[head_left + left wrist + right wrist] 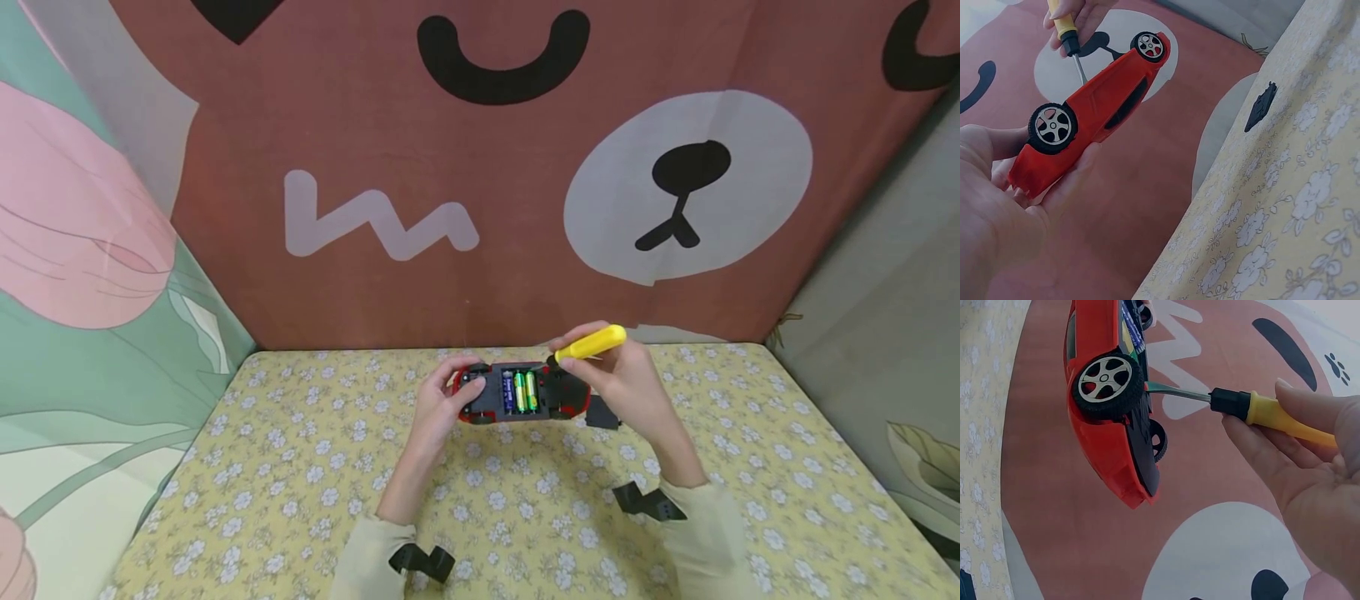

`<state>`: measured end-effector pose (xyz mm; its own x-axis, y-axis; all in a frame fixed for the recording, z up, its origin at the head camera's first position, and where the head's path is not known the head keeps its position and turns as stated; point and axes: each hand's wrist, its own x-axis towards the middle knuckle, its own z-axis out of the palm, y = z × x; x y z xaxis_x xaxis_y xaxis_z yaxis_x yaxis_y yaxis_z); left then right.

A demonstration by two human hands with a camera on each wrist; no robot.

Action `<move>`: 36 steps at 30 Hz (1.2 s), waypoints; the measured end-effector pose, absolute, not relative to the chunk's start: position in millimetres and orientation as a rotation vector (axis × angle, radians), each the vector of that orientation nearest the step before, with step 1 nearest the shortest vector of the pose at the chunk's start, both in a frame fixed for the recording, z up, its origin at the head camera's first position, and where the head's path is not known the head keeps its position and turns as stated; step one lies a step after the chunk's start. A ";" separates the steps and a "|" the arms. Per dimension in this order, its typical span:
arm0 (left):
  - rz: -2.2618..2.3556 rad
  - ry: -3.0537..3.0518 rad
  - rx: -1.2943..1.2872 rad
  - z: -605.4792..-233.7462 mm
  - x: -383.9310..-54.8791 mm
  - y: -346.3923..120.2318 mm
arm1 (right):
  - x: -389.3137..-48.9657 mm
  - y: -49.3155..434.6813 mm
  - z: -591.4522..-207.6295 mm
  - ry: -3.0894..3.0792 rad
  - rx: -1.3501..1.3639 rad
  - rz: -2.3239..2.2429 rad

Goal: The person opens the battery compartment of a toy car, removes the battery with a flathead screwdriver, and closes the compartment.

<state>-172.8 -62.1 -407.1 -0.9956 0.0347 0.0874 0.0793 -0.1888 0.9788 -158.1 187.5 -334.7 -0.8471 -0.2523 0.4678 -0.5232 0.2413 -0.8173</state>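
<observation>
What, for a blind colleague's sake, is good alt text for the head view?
A left hand holds a red toy car, underside and three batteries showing, while a right hand holds a yellow-handled screwdriver against it.

- The table (255, 467) is covered with yellow, white-flowered cloth (315, 533).
- Behind the table, a reddish-brown backdrop (450, 292) is printed with a cartoon animal face (615, 200).
- Left of the table, a green panel (213, 329) is patterned with pink petals (75, 217).
- Right of it, a grey panel (877, 300) is noted.
</observation>
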 end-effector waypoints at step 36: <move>-2.365 -2.038 -0.388 -409.6 -168.5 -63.8 | -170.6 189.9 -343.1 -2.246 0.470 1.739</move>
<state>-168.5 -63.8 -409.6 -0.9695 0.1631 0.1830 0.1569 -0.1605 0.9745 -170.6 189.9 -343.1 -0.9136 -0.0937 0.3958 -0.4066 0.2304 -0.8841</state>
